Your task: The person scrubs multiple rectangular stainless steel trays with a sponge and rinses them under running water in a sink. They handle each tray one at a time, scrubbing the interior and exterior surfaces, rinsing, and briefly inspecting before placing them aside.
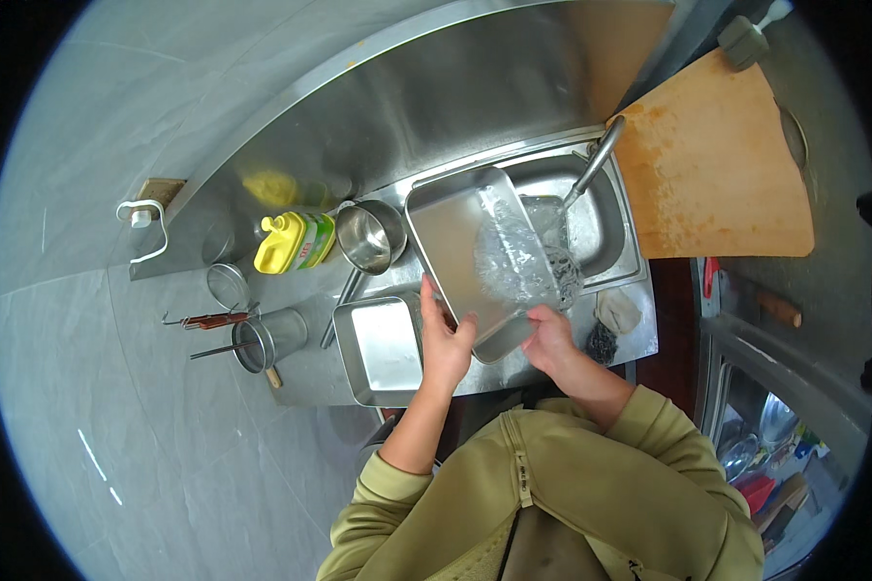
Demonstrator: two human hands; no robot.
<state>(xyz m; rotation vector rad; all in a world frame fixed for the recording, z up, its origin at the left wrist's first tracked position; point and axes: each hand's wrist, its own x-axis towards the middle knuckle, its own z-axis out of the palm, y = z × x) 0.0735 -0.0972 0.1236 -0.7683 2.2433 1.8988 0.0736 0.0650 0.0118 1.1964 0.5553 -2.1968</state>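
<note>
A rectangular stainless steel tray (446, 228) is tilted over the sink (606, 232). Water (518, 257) spreads and splashes across its right part, near the curved faucet (596, 165). My left hand (446, 334) grips the tray's left rim, thumb on the inner side. Around the near right corner is my right hand (549, 339), its thumb at the rim and the other fingers partly hidden. A second rectangular metal tray (351, 353) rests on the counter by my left forearm.
Left of the sink stand a metal saucepan (366, 239), a yellow jug (295, 242) and a metal cylinder (283, 332) with utensils. A pale cloth (617, 312) and a dark scrubber (602, 343) lie at the near right. An orange-brown board (717, 174) lies beyond the sink.
</note>
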